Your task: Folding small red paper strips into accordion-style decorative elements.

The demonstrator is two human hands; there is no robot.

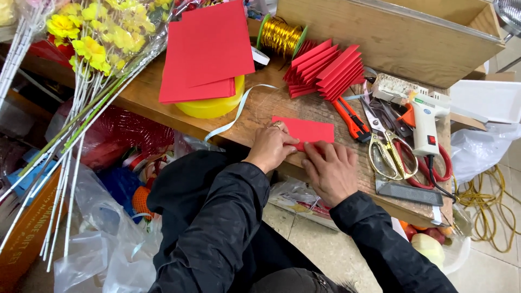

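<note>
Item one: red paper sheet point(309, 130), folded to a narrow strip, lying flat near the front edge of the wooden workbench point(260, 103). My left hand point(269, 147) is pressing down on its left end, fingers curled and fingertips flat on the paper, gripping nothing; a ring is showing on one finger. My right hand point(331, 171) is resting at the strip's lower right edge, fingers stretched out and nearly flat, pinning the paper rather than clasping it.

Item two: stack of pleated red paper pieces point(325, 68), sitting behind the strip, well apart from my hands.

Item three: pile of flat red sheets point(203, 54), lying on top of a yellow round tub point(211, 106) at the left of the bench.

Item four: spool of gold wire point(279, 35), standing between the flat sheets and the pleated stack.

Item five: orange utility knife point(350, 116), lying just right of the strip.

Item six: gold-handled scissors point(388, 152), lying beside the knife; white glue gun point(426, 119) standing just beyond them.

Item seven: yellow artificial flowers point(92, 32) in clear wrap, leaning at the far left.

Item eight: pale blue ribbon point(233, 116), trailing off the bench edge.
</note>
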